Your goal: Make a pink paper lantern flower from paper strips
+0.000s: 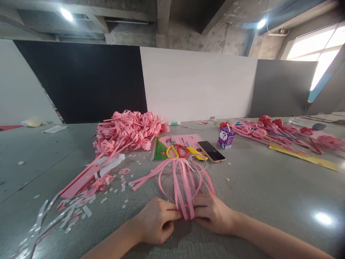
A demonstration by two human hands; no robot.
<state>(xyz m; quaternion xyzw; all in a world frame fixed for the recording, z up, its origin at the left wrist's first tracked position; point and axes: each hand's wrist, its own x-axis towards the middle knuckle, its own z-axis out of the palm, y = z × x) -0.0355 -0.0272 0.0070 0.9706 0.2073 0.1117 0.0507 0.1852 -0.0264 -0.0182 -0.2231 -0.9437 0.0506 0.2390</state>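
Observation:
Near the front centre of the grey table, a bundle of long pink paper strips (185, 180) fans out away from me, some of them bent into loops. My left hand (159, 220) pinches the strips' near end from the left, fingers curled. From the right, my right hand (214, 213) closes its fingers on the same near end. The hands are a little apart, with strip ends showing between them. Just beyond the strips lie scissors (177, 151) with yellow and red handles, on a pink and green sheet (161, 144).
A large pile of pink paper flowers (129, 131) stands at the back left, above scattered paper scraps (124, 185). A phone (211, 151), a yellow cutter (196, 153), a metal ring (206, 163) and a purple carton (225, 138) lie beyond my hands. More pink flowers (277, 131) and a yellow strip (304, 157) are right.

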